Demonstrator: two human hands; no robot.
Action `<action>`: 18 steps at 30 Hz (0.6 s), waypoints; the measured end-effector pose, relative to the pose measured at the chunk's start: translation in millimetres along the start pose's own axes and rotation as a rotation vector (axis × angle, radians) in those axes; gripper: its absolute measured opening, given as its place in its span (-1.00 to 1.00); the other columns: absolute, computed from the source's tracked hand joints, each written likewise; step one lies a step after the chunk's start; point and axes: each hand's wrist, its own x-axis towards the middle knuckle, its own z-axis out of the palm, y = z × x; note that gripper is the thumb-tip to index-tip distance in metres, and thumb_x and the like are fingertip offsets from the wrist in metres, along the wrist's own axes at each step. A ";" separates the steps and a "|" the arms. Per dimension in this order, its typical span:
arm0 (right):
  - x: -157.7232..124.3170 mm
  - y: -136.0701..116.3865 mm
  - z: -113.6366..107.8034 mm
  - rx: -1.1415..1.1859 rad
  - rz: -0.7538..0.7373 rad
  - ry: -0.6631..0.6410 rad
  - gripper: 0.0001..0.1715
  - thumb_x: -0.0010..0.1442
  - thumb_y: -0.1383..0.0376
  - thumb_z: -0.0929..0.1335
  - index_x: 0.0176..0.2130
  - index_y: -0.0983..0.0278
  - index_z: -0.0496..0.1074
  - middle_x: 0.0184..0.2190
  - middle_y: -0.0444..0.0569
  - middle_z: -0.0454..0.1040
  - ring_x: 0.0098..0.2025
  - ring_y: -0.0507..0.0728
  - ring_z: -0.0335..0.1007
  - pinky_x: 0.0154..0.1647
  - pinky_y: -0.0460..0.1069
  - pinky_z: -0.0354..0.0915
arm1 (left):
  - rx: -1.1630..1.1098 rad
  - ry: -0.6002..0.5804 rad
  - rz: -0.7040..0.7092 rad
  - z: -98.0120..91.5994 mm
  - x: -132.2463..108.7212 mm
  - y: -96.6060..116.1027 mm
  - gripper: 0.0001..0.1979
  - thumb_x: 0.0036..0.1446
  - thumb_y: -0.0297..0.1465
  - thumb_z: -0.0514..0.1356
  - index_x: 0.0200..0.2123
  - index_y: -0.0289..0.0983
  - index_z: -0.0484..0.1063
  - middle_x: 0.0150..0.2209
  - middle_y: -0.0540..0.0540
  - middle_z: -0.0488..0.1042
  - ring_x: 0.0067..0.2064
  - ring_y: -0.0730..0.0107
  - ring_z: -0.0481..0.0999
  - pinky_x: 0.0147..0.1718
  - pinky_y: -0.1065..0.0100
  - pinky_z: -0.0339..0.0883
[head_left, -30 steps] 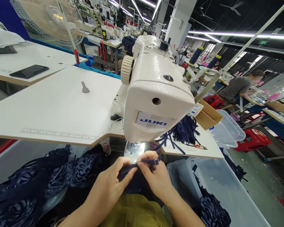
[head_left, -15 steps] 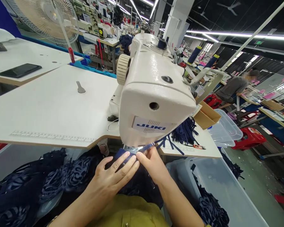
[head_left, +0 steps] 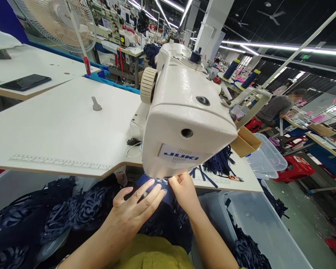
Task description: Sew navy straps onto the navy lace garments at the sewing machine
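Observation:
A white sewing machine [head_left: 184, 123] marked JUKI fills the middle of the view and hides its own needle area. Just below its head, my left hand [head_left: 137, 205] lies with fingers spread on navy fabric [head_left: 144, 181]. To its right, my right hand [head_left: 184, 192] is closed, thumb and fingers pinched close under the machine's edge; what it pinches is too hidden to make out. The navy fabric hangs from the hands toward my lap. A bundle of navy strips [head_left: 220, 160] rests on the table right of the machine.
The white table [head_left: 58, 127] extends left, with a phone [head_left: 26, 82] on a neighbouring one. Small orange-handled snips [head_left: 235, 178] lie near the right edge. Bins of navy pieces [head_left: 249, 243] stand below. A cardboard box [head_left: 245, 142] is behind right. A person [head_left: 277, 108] works farther off.
My right hand has shifted slightly right and up, away from the left fingertips. The navy strip seen between its fingers before is now out of sight. The camera view has shifted slightly.

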 end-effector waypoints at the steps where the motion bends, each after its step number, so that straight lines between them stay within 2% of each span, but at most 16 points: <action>1: 1.8 -0.9 0.2 -0.013 -0.023 0.003 -0.97 0.09 0.32 0.28 -0.35 0.23 0.29 -0.58 -0.24 0.24 -0.47 0.03 0.26 -0.38 -0.08 0.24 | 0.022 -0.003 0.011 1.7 -0.7 -1.6 -0.54 0.27 -0.55 -0.07 0.15 -0.05 0.29 0.06 0.06 0.48 0.13 0.39 0.40 0.18 0.26 -0.08; 7: 15.1 -9.9 2.1 -0.176 -0.085 0.025 -0.94 0.05 0.33 0.31 -0.45 0.23 0.39 -0.57 -0.16 0.35 -0.43 0.09 0.33 -0.25 0.00 0.30 | 0.173 0.061 0.136 -1.2 9.8 -8.5 -0.63 0.27 -0.49 0.05 0.13 -0.20 0.31 0.02 0.00 0.51 0.05 0.35 0.46 0.03 0.30 0.09; 10: 20.2 -14.3 5.0 -0.219 -0.146 0.031 -0.88 0.07 0.33 0.30 -0.47 0.25 0.42 -0.52 -0.10 0.44 -0.39 0.12 0.36 -0.25 0.01 0.31 | 0.136 0.069 0.087 -7.0 17.8 -5.2 -0.65 0.28 -0.43 0.06 0.13 -0.19 0.30 -0.02 0.01 0.54 0.01 0.32 0.49 -0.04 0.29 0.12; 14: 23.2 -17.2 7.8 -0.185 -0.219 -0.027 -0.81 0.10 0.33 0.29 -0.46 0.25 0.49 -0.48 -0.06 0.51 -0.32 0.15 0.41 -0.28 0.00 0.33 | 0.083 0.162 -0.013 -10.2 24.2 4.5 -0.70 0.30 -0.43 0.01 0.05 -0.13 0.37 -0.08 0.03 0.57 -0.05 0.31 0.52 -0.08 0.25 0.07; 18: 23.5 -17.8 8.1 -0.154 -0.242 -0.043 -0.78 0.10 0.34 0.29 -0.36 0.24 0.55 -0.43 -0.05 0.56 -0.28 0.16 0.45 -0.24 0.01 0.36 | 0.057 0.105 -0.069 -10.5 25.2 10.7 -0.72 0.28 -0.44 0.04 0.01 -0.13 0.40 -0.06 0.04 0.56 -0.02 0.26 0.50 -0.08 0.21 0.05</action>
